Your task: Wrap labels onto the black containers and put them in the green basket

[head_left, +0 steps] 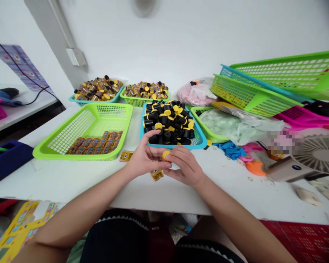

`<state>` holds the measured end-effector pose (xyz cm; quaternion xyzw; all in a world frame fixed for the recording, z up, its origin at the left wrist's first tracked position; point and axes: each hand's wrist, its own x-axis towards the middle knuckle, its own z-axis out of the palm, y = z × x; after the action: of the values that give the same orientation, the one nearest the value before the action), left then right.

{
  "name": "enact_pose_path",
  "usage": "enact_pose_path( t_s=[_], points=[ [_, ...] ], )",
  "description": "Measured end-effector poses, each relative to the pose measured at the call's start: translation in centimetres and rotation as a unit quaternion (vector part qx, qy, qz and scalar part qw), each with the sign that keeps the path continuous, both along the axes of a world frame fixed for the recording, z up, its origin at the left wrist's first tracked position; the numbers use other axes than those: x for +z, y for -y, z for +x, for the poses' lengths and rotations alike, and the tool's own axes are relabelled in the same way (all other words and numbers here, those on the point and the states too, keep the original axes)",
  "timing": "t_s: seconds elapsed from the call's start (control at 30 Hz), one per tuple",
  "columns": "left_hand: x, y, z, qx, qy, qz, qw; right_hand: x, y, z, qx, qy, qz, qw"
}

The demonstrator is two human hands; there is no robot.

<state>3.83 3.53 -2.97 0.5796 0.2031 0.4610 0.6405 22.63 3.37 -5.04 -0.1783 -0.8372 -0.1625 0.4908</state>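
Between the fingertips of my left hand (144,155) and my right hand (184,166) is a small canister (165,156) with a yellow cap; both hands are closed on it, and fingers hide much of its body. Beneath them on the table lies a yellow printed label (157,175). Left of my left wrist is a stack of similar labels (126,156). Just beyond my hands stands a blue basket (201,140) heaped with black canisters (167,118) with yellow caps. At the left, a green basket (79,124) holds rows of labelled canisters (97,144).
Two baskets of mixed labelled canisters (98,89) stand against the wall. Stacked green baskets (252,95) lean at the right, above plastic bags (227,124). Deflated balloons (253,166) and a small fan (315,157) lie at right. A navy tape dispenser (9,164) sits left.
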Motion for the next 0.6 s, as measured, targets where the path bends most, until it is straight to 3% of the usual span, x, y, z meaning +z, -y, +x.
enact_pose_path(
  t_s=[0.1, 0.17, 0.27, 0.33, 0.43, 0.5, 0.6],
  points=[
    [0.7, 0.2, -0.6, 0.044, -0.077, 0.069, 0.994, 0.1, -0.4, 0.6, 0.003, 0.002, -0.051, 0.999],
    [1.9, 0.6, -1.4, 0.123, -0.177, 0.152, 0.965, 0.4, -1.0, 1.3, -0.026, -0.024, -0.102, 0.994],
    [4.5, 1.0, -4.3, 0.25, -0.296, 0.215, 0.897, 1.2, -2.0, 1.7, -0.179, -0.021, -0.222, 0.958],
    [6.2, 0.6, -7.2, 0.296, -0.35, 0.199, 0.866, 2.0, -2.5, 1.3, -0.281, 0.039, -0.3, 0.911],
    [8.0, -1.7, -12.2, 0.333, -0.451, 0.153, 0.814, 3.2, -3.1, 0.1, -0.352, 0.085, -0.362, 0.859],
    [8.6, -4.1, -15.4, 0.347, -0.511, 0.118, 0.777, 3.5, -3.6, -0.6, -0.366, 0.09, -0.381, 0.844],
    [8.5, -8.0, -18.9, 0.356, -0.621, 0.1, 0.691, 3.3, -5.2, -0.8, -0.34, 0.103, -0.405, 0.843]
  ],
)
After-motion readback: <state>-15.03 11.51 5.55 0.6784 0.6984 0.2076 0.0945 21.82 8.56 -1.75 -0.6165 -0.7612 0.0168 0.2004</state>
